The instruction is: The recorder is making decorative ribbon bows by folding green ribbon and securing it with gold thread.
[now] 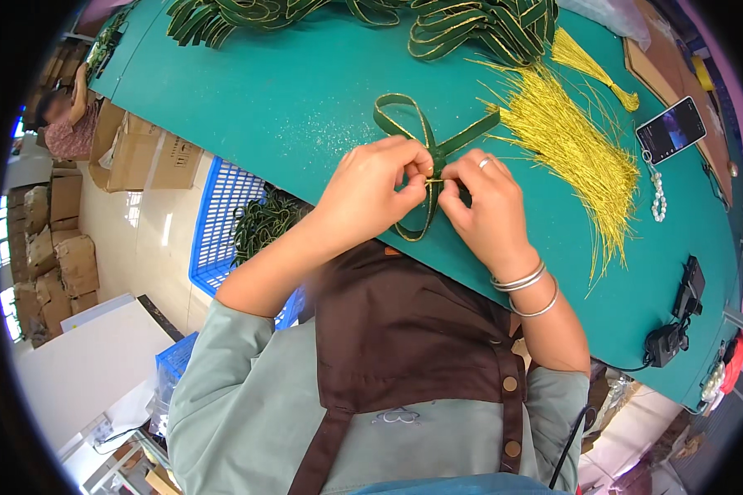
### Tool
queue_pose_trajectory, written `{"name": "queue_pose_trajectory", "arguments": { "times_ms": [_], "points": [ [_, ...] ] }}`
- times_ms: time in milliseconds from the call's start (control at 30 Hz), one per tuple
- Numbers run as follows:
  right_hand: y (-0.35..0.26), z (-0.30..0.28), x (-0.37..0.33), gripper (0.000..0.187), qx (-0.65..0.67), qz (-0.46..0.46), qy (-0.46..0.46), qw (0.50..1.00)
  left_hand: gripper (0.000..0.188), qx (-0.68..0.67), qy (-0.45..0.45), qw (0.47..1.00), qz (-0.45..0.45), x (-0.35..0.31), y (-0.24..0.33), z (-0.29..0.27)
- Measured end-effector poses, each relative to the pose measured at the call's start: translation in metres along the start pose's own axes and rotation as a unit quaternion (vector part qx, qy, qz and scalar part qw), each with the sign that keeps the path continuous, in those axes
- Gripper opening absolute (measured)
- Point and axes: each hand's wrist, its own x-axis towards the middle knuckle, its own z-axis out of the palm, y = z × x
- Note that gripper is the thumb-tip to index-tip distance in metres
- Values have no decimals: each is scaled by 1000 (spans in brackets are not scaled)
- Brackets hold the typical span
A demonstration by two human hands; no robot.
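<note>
A dark green ribbon bow with gold edges [471, 137] lies at the table's near edge, its loops and tails spread out. At its gathered middle, a thin gold tie [434, 180] crosses between my fingertips. My left hand [370, 191] pinches the tie's left side with thumb and forefinger. From the other side, my right hand [491, 206], with a ring and bangles at the wrist, pinches the tie too. My fingers partly cover the bow's centre. Right of my hands lies a loose heap of gold ties [574, 153].
Piles of green ribbon bows [487, 31] lie at the table's [248, 99] far side. A gold bundle [590, 70], a phone [671, 130] and black adapters [673, 330] are on the right. Below the left edge stands a blue basket [215, 219] of ribbons. A person sits far left.
</note>
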Motion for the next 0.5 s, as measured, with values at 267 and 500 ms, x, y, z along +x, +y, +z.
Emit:
{"name": "queue_pose_trajectory", "arguments": {
  "times_ms": [267, 500],
  "points": [
    [0, 3, 1, 8, 21, 39, -8, 999, 19, 104, 188, 954, 207, 12, -21, 23],
    [5, 5, 1, 7, 45, 72, -14, 996, 16, 131, 252, 945, 165, 16, -35, 37]
  ]
}}
